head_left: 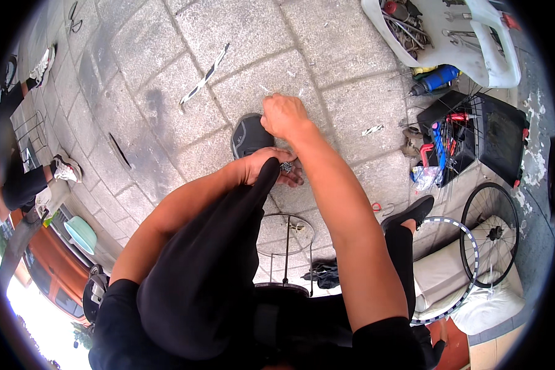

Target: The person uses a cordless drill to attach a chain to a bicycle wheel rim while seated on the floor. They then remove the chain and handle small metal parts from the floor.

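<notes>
Cupped beside my dark trouser leg [209,265], my left hand [259,164] holds a small cluster of metal parts [287,166] in its palm. They are too small to name. My right hand [283,115] is closed in a fist just above and to the right, beside the toe of my black shoe [245,135]. Whatever its fingers hold, if anything, is hidden. A black-and-white striped strip [205,75] lies on the paving beyond the shoe, and a shorter striped piece [372,130] lies to the right.
At right are a white plastic chair [505,65] bearing tools, a blue drill-like tool [438,80], an open black toolbox [502,139], a bicycle wheel [494,233] and a checkered rim [473,243]. Another person's shoe [68,168] and a pale green basin [80,234] are left.
</notes>
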A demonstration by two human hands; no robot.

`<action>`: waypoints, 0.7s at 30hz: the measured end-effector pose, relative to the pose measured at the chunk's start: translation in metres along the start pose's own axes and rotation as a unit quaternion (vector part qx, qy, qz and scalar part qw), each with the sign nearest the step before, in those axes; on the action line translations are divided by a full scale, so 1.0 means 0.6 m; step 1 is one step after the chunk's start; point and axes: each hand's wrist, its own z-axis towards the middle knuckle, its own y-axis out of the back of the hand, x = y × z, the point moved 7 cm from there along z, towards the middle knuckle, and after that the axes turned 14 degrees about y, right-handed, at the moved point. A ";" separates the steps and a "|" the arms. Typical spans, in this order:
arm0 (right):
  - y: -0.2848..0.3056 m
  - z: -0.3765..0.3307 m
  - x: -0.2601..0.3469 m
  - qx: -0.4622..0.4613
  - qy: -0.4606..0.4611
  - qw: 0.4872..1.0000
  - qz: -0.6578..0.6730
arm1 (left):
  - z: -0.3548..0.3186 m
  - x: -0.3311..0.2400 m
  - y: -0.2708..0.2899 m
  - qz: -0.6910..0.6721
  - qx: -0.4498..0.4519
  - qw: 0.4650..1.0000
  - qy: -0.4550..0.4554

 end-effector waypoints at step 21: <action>0.085 -0.060 -0.160 -0.276 -0.097 0.953 0.082 | -0.003 -0.006 0.004 0.022 0.038 0.999 -0.013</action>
